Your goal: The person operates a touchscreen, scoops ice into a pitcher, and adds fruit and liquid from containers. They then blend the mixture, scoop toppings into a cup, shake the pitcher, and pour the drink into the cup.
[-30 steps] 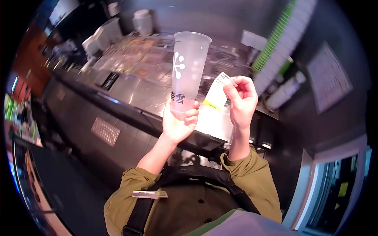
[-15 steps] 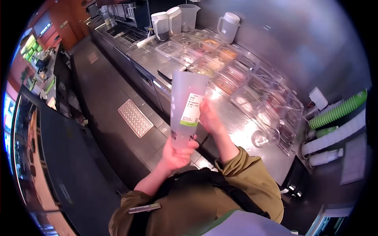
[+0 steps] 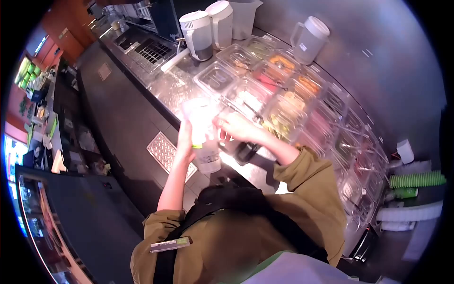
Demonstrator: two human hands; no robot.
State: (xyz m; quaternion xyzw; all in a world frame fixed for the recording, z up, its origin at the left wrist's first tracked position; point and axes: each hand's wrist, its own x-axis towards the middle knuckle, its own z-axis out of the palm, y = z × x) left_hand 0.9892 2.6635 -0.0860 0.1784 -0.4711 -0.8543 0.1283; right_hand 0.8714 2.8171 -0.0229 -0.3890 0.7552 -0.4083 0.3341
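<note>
A tall translucent plastic cup [image 3: 208, 159] stands nearly upright in front of me, its upper part washed out by glare. My left hand [image 3: 185, 142] is wrapped round the cup's left side. Just right of the cup, over the counter edge, is my right hand [image 3: 235, 126] with its fingers curled together. Whatever those fingers may hold is too bright and small to make out. Below the right hand sits a dark object [image 3: 244, 152], partly hidden by the hand and its shadow. The cup's printed label is lost in the glare.
Several clear ingredient containers [image 3: 247, 96] cover the steel counter [image 3: 165, 87] to the right. White-lidded pitchers [image 3: 197, 38] stand behind them, with another pitcher [image 3: 309, 40] by the wall. Green stacked cups [image 3: 416, 180] lie far right. A metal floor plate [image 3: 165, 152] lies left.
The cup has moved left and lower, toward the counter edge. My left hand has shifted from its base to its left side. My right hand has left the cup and curled up.
</note>
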